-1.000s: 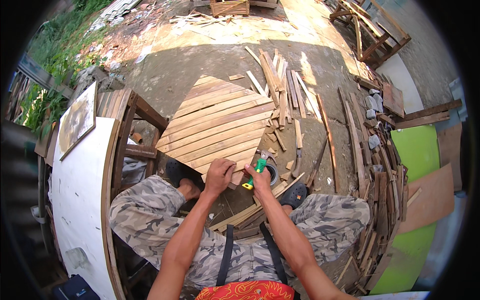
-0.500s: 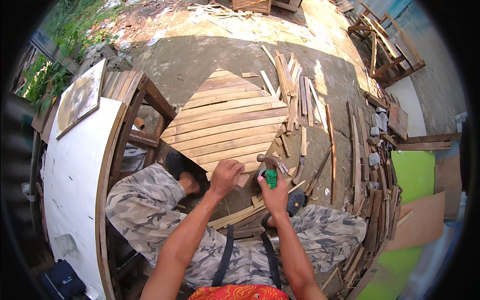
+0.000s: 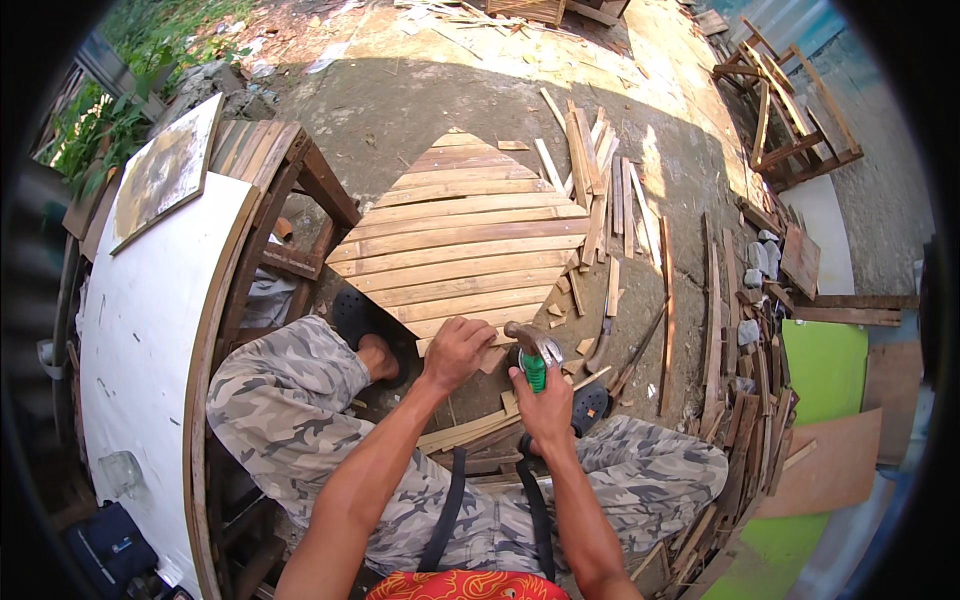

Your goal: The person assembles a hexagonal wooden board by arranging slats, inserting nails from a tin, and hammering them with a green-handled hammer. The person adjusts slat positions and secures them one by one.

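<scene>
A diamond-shaped panel of light wooden slats [image 3: 465,238] lies in front of me, with nail heads dotted along its edges. My left hand [image 3: 460,350] rests at its near corner, fingers pinched together; what sits between the fingertips is too small to make out. A small wood offcut [image 3: 492,360] shows just beside those fingers. My right hand [image 3: 545,405] is closed around the green grip of a claw hammer [image 3: 535,372]. The metal hammer head is raised beside the panel's near right edge, close to my left fingertips.
Loose wood strips [image 3: 590,165] are heaped right of the panel. At left stands a wooden frame with a white board [image 3: 150,330] against it. More scrap lumber [image 3: 745,450] piles along the right, near a green sheet [image 3: 825,355]. My sandalled feet flank the panel's near corner.
The hammer head has swung left and lower, with its claw turned toward me. My left hand keeps its place at the panel's near corner. The whole view has shifted slightly.
</scene>
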The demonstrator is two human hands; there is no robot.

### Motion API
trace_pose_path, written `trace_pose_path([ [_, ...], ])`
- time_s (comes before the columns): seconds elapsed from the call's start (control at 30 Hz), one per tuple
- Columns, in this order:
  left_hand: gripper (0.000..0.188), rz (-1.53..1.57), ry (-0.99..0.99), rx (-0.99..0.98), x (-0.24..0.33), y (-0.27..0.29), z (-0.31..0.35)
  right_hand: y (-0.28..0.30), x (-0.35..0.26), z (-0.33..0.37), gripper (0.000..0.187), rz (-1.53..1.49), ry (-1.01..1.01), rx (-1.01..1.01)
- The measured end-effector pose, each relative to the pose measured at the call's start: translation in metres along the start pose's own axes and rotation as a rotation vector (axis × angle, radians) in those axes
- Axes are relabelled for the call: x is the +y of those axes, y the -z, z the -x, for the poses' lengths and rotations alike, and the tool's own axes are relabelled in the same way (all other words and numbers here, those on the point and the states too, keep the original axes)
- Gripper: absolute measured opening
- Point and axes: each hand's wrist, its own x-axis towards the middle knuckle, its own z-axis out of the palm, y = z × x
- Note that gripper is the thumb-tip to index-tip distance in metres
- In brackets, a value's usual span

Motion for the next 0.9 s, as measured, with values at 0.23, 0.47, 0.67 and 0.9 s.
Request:
trace_pose_path([
  [0.23,0.022,-0.013,-0.016,-0.016,0.000,0.001,0.001,-0.002,0.006,0.007,0.032,0.097,0.062,0.003],
  [0.47,0.025,-0.030,-0.054,0.002,0.000,0.002,0.001,-0.007,0.007,0.013,0.029,0.114,0.145,0.007],
  [0.67,0.029,-0.051,-0.050,0.014,-0.002,-0.001,0.002,-0.012,0.004,0.019,0.024,0.018,0.237,0.093],
  [0.9,0.029,-0.039,-0.035,0.018,-0.001,0.000,0.002,-0.015,0.009,0.018,0.023,0.023,0.138,0.070],
])
